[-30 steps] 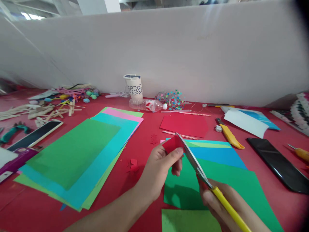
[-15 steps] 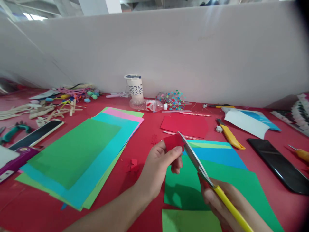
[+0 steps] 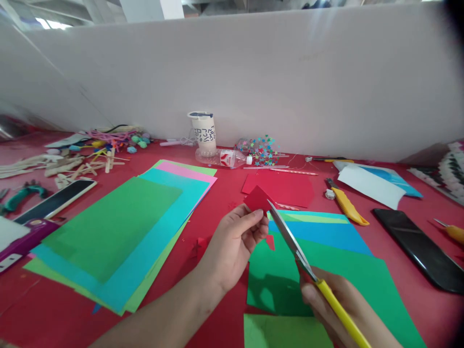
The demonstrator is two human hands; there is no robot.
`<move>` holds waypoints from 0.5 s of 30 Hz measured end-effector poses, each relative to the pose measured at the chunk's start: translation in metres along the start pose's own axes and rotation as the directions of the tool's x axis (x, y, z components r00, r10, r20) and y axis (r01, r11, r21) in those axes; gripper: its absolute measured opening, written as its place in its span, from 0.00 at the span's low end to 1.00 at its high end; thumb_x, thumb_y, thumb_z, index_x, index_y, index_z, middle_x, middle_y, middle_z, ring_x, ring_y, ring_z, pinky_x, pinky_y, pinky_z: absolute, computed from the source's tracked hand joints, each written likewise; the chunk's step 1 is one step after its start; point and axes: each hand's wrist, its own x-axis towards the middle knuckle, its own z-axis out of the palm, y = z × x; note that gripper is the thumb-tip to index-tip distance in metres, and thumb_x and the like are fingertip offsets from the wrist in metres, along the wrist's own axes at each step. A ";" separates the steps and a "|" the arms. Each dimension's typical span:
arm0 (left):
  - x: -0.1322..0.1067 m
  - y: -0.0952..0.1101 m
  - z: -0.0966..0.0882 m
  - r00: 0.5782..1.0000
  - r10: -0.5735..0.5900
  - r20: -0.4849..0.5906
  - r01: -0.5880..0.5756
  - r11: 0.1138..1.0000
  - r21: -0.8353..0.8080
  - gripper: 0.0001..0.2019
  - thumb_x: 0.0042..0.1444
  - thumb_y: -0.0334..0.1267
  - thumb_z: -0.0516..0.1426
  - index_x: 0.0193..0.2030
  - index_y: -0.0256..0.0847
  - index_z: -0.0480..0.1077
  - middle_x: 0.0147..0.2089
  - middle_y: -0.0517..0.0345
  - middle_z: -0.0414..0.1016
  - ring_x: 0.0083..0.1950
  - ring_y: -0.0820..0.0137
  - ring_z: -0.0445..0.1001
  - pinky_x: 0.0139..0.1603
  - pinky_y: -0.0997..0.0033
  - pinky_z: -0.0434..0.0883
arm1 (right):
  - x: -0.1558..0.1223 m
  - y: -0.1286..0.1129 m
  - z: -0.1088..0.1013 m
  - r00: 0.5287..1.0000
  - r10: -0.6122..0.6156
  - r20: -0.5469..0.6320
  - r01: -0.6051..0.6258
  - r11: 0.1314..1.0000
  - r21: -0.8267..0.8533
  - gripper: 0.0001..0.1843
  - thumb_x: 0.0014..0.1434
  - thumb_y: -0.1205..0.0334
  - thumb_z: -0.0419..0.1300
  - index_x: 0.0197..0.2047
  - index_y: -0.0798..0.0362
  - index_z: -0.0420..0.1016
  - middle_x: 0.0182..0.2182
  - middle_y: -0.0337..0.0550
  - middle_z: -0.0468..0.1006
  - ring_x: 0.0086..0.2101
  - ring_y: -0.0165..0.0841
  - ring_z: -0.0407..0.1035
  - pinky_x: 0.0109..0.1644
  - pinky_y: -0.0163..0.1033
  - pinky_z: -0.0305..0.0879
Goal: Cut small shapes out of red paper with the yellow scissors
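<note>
My left hand [image 3: 242, 237] pinches a small piece of red paper [image 3: 258, 197] between thumb and fingers, held up over the table. In my right hand [image 3: 337, 295] is a pair of scissors [image 3: 290, 237] with a yellow handle; the blades look nearly closed and their tips are at the right edge of the red paper. A small red scrap [image 3: 270, 242] shows just below my left fingertips, above the green sheet [image 3: 311, 270]. Other red cuttings [image 3: 199, 247] lie on the table left of my left wrist.
On the left is a stack of coloured paper [image 3: 119, 227]. A red sheet [image 3: 290, 186], a plastic bottle [image 3: 232, 158] and a white cup [image 3: 203, 133] stand or lie behind. A yellow utility knife [image 3: 348, 205] and a black phone [image 3: 416, 249] are on the right.
The red paper has turned in my left hand, a corner now pointing up. A small red scrap now shows below it. The scissors have barely moved.
</note>
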 end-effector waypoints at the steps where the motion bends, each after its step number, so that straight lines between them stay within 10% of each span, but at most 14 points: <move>1: 0.000 -0.001 0.000 1.000 -0.009 0.002 0.009 1.000 0.001 0.05 0.53 0.28 0.61 0.27 0.34 0.70 0.26 0.60 0.74 0.27 0.81 0.71 0.30 0.84 0.68 | 0.000 0.001 0.000 1.000 -0.001 0.007 0.001 1.000 -0.002 0.30 0.54 0.30 0.50 0.22 0.50 0.63 0.17 0.31 0.57 0.18 0.28 0.52 0.17 0.31 0.48; 15: -0.002 0.003 -0.003 0.972 0.225 0.074 -0.236 0.899 0.369 0.05 0.55 0.35 0.59 0.29 0.37 0.71 0.26 0.61 0.70 0.29 0.77 0.67 0.32 0.78 0.65 | -0.002 -0.003 -0.007 0.994 -0.108 0.024 0.109 0.990 -0.085 0.31 0.53 0.28 0.48 0.23 0.49 0.64 0.19 0.36 0.64 0.23 0.33 0.58 0.26 0.35 0.57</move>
